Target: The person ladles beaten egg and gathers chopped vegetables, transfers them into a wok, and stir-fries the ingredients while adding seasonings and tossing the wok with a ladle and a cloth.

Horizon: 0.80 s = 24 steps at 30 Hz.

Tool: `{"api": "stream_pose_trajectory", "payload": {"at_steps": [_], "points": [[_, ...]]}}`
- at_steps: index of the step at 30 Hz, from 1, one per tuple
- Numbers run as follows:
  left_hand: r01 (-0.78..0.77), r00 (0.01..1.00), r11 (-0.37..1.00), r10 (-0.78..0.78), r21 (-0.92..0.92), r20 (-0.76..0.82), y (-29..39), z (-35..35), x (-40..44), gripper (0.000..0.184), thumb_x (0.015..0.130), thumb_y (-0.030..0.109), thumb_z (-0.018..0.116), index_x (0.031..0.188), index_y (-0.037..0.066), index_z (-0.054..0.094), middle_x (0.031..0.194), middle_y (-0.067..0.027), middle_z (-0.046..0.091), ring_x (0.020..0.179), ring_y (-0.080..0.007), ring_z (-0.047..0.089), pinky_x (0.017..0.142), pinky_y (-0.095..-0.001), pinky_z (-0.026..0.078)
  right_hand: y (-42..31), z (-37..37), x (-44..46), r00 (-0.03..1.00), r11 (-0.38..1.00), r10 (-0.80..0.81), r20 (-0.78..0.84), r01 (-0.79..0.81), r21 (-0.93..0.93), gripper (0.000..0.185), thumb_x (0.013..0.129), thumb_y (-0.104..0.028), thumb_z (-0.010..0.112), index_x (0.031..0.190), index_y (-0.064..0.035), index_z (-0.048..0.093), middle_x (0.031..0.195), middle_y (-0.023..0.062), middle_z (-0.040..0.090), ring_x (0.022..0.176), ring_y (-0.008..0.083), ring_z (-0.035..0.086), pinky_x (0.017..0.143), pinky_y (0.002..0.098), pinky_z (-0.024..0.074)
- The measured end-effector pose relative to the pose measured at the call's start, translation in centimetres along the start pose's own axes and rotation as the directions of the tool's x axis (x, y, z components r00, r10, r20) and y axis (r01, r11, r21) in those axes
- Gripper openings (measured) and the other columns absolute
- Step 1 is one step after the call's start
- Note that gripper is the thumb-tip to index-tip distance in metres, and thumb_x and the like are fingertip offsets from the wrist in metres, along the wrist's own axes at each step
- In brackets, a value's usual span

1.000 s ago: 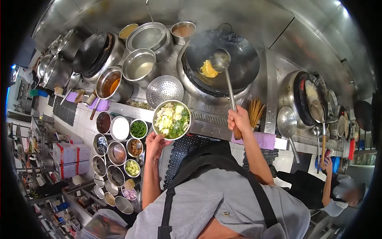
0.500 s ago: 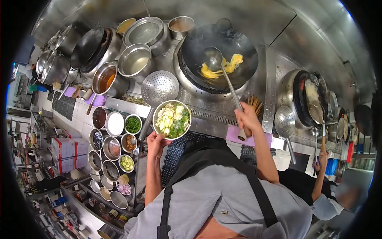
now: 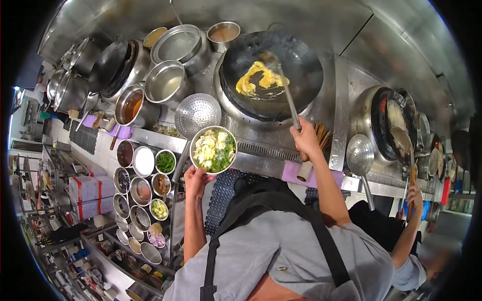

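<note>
Yellow food (image 3: pixel 247 83) has been spread into a bigger, rounder curve in the black wok (image 3: pixel 307 72) since half a second ago. The ladle (image 3: pixel 291 105) is gripped by its handle in the closed right hand (image 3: pixel 305 139). A filled bowl (image 3: pixel 192 153) is pinched at its edge by the left hand (image 3: pixel 196 180).

left hand (image 3: pixel 195 180): raised, thumb (image 3: pixel 201 172) uppermost, the rest bent beneath and partly hidden; pinch-like grip. left forearm (image 3: pixel 194 226): nearly vertical in view, roughly in line with the hand. right hand (image 3: pixel 305 139): farther forward than the left, curled in a wrapped, fist-like grip. right forearm (image 3: pixel 327 185): slants forward and inward. hands well apart.
</note>
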<state>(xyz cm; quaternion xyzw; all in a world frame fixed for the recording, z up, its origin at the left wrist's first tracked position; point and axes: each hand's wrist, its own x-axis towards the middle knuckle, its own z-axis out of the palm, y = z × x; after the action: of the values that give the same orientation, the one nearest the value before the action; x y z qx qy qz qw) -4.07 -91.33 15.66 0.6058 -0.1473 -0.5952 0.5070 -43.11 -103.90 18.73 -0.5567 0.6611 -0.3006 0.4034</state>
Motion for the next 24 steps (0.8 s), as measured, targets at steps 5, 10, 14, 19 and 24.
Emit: {"api": "stream_pose_trajectory", "payload": {"at_steps": [5,10,14,19,24], "points": [[-0.008,1.0,0.999,0.008,-0.044,0.006,-0.5,0.1,-0.5,0.018,0.09,0.0,0.057,0.105,-0.007,0.063,0.087,-0.0189,0.073,0.066,-0.0253,0.074,0.057,-0.0301,0.063,-0.3,1.7,0.6,0.982,0.987,0.15,-0.115,-0.142,0.078,0.039,0.094,-0.009,0.059,0.129,0.0072,0.052,0.063,0.0089,0.056,0.042,0.0154,0.054,0.04,0.0323,0.0436],[-0.005,1.0,0.998,0.004,-0.061,-0.013,-1.0,0.0,-0.3,0.018,0.089,0.0,0.057,0.104,-0.008,0.063,0.087,-0.0191,0.073,0.065,-0.0255,0.074,0.056,-0.0301,0.064,-0.8,-1.6,-4.6,0.977,0.833,0.081,0.199,-0.176,0.524,0.03,0.094,-0.004,0.057,0.122,0.0047,0.054,0.06,0.0019,0.05,0.039,0.0099,0.046,0.035,0.0288,0.0384],[0.003,1.0,0.998,-0.005,-0.065,-0.031,-1.0,-0.4,-0.6,0.018,0.089,0.0,0.057,0.105,-0.009,0.063,0.086,-0.0198,0.073,0.064,-0.0262,0.074,0.057,-0.0308,0.064,-0.9,0.0,-5.6,0.984,0.848,0.157,0.082,-0.177,0.499,0.021,0.096,-0.004,0.056,0.116,0.0007,0.054,0.061,0.0012,0.05,0.039,0.0088,0.046,0.035,0.0283,0.0383],[0.008,1.0,1.0,-0.008,-0.027,0.012,-0.2,0.2,-0.1,0.02,0.089,0.0,0.057,0.106,-0.01,0.061,0.089,-0.021,0.072,0.065,-0.0263,0.073,0.059,-0.0316,0.064,-1.3,0.6,-5.6,0.951,0.668,0.176,0.255,-0.305,0.678,0.012,0.098,-0.007,0.056,0.106,-0.0022,0.05,0.061,0.0019,0.047,0.041,0.0103,0.045,0.036,0.0294,0.038],[-0.01,1.0,1.0,0.011,-0.022,0.027,0.6,1.2,0.2,0.019,0.09,0.001,0.057,0.105,-0.009,0.061,0.089,-0.0203,0.072,0.067,-0.0264,0.074,0.059,-0.0312,0.064,-3.3,-2.2,-7.8,0.891,0.614,0.118,0.439,-0.413,0.673,0.015,0.099,-0.008,0.055,0.112,-0.0026,0.05,0.065,0.0014,0.046,0.041,0.0093,0.043,0.037,0.0288,0.0367]]}}
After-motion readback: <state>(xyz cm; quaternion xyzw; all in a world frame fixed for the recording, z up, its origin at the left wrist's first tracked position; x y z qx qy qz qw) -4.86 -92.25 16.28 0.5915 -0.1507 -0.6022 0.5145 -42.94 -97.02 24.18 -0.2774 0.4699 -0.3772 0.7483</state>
